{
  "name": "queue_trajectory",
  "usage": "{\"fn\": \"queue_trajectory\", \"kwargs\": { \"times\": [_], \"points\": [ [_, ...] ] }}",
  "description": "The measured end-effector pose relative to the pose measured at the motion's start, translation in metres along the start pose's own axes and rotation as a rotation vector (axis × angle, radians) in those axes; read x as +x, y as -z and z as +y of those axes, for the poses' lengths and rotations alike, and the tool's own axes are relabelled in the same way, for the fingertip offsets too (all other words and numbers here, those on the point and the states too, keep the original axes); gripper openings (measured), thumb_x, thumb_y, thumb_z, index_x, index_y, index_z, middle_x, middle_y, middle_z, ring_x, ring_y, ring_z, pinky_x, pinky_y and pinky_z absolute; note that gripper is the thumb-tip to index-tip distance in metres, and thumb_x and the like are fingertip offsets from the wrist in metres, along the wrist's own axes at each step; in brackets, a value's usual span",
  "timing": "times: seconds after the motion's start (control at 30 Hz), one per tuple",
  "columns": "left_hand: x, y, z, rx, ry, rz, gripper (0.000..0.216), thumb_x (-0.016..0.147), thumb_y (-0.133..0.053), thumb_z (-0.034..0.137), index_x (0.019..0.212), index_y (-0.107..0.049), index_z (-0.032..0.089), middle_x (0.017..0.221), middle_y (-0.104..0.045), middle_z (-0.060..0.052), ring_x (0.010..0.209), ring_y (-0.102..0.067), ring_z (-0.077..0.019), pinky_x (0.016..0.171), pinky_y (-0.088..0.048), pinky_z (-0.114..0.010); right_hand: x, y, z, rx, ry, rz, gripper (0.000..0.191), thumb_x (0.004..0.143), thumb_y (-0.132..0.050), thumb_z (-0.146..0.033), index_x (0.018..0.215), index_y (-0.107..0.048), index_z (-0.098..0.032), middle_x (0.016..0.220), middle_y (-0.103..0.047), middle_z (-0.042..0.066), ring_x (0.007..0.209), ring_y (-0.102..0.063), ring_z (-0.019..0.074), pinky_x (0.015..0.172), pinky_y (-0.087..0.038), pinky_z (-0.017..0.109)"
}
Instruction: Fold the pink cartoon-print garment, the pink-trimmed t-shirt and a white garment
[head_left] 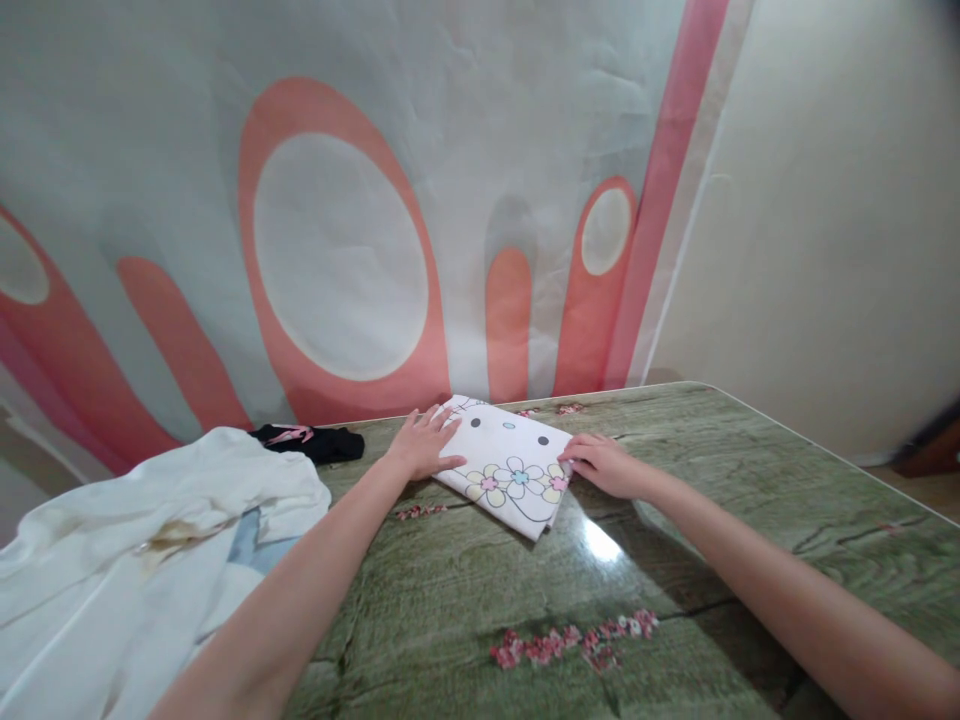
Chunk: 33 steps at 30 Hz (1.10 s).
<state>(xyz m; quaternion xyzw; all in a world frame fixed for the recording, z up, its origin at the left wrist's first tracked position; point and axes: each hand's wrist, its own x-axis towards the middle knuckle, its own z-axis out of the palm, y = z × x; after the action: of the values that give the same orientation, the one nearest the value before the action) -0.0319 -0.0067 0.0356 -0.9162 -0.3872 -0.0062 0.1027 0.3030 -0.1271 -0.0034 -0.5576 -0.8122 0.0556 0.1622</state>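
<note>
A folded white cloth lies flat and at a slant near the table's far edge. Printed on it are yellow, blue and pink flowers, black dots and a small pale oval. On its left end rests my left hand, fingers spread and palm down. My right hand has its fingers curled at the cloth's right edge, seeming to pinch it; the thumb is mostly hidden. What kind of cloth item this is cannot be told from its folded shape.
A loose heap of white clothing, with a light blue piece in it, covers the table's left side. Behind it sits a black garment with pink print. The wood-patterned table meets a printed backdrop at the back.
</note>
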Motion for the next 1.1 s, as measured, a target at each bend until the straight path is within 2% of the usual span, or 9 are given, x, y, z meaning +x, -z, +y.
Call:
{"fn": "queue_trajectory", "kwargs": {
  "times": [0.1,0.2,0.3,0.4,0.53,0.67,0.97,1.1],
  "points": [
    [-0.013,0.012,0.03,-0.034,0.079,0.096,0.064,0.078,-0.054,0.049,0.132,-0.038,0.019,0.143,-0.027,-0.012,0.13,-0.02,-0.0331,0.104,-0.014,-0.047,-0.015,0.011,-0.013,-0.079,-0.02,-0.033,0.032,0.081,-0.045,-0.016,0.103,-0.065,-0.03,0.101,-0.06,0.005,0.097,-0.049,0.0226,0.086,-0.034,0.04],
    [-0.039,0.027,0.088,-0.185,-0.044,0.177,0.044,0.085,-0.046,0.043,0.119,-0.048,0.016,0.125,-0.047,-0.013,0.118,-0.039,-0.0261,0.098,-0.029,-0.038,-0.029,0.023,-0.029,-0.116,-0.011,-0.076,0.03,0.077,-0.05,-0.018,0.099,-0.066,-0.03,0.096,-0.06,0.006,0.095,-0.048,0.0241,0.083,-0.033,0.04],
    [-0.068,0.039,0.145,-0.287,-0.16,0.141,0.044,0.077,-0.051,0.055,0.1,-0.054,0.017,0.103,-0.054,-0.01,0.096,-0.049,-0.0249,0.086,-0.039,-0.036,-0.038,0.032,-0.047,-0.145,0.043,-0.097,0.032,0.069,-0.058,-0.019,0.099,-0.065,-0.027,0.093,-0.059,0.006,0.094,-0.048,0.0254,0.083,-0.032,0.039],
    [-0.083,0.044,0.173,-0.256,-0.14,0.133,0.026,0.076,-0.057,0.039,0.088,-0.054,0.016,0.093,-0.054,-0.009,0.088,-0.05,-0.0237,0.079,-0.041,-0.036,-0.042,0.036,-0.061,-0.165,0.112,-0.084,0.039,0.063,-0.06,-0.014,0.101,-0.061,-0.023,0.097,-0.058,0.006,0.095,-0.049,0.0242,0.083,-0.033,0.036],
    [-0.084,0.041,0.172,-0.257,-0.148,0.114,0.009,0.079,-0.05,0.022,0.085,-0.053,0.017,0.088,-0.054,-0.007,0.082,-0.051,-0.0207,0.073,-0.042,-0.032,-0.042,0.03,-0.07,-0.16,0.233,-0.105,0.033,0.068,-0.054,-0.011,0.099,-0.06,-0.02,0.096,-0.058,0.006,0.091,-0.052,0.0202,0.082,-0.035,0.033],
    [-0.083,0.035,0.16,-0.372,-0.128,0.117,0.013,0.084,-0.042,0.019,0.086,-0.055,0.017,0.085,-0.056,-0.006,0.081,-0.053,-0.0181,0.074,-0.043,-0.028,-0.041,0.02,-0.068,-0.156,0.28,-0.069,0.025,0.079,-0.048,-0.013,0.099,-0.061,-0.021,0.093,-0.061,0.005,0.089,-0.054,0.0183,0.083,-0.036,0.032],
    [-0.082,0.03,0.152,-0.586,-0.047,0.155,0.015,0.085,-0.043,0.023,0.084,-0.058,0.019,0.085,-0.059,-0.005,0.082,-0.054,-0.0171,0.076,-0.042,-0.027,-0.042,0.014,-0.065,-0.084,0.262,-0.018,0.024,0.088,-0.042,-0.021,0.097,-0.064,-0.021,0.093,-0.064,0.006,0.087,-0.057,0.0176,0.082,-0.039,0.031],
    [-0.083,0.033,0.15,-0.628,-0.037,0.127,0.026,0.089,-0.04,0.034,0.079,-0.059,0.019,0.081,-0.06,-0.005,0.079,-0.055,-0.0173,0.072,-0.043,-0.027,-0.042,0.017,-0.063,-0.03,0.207,-0.001,0.026,0.089,-0.042,-0.029,0.087,-0.067,-0.022,0.09,-0.065,0.005,0.085,-0.057,0.0176,0.081,-0.04,0.03]
  ]
}}
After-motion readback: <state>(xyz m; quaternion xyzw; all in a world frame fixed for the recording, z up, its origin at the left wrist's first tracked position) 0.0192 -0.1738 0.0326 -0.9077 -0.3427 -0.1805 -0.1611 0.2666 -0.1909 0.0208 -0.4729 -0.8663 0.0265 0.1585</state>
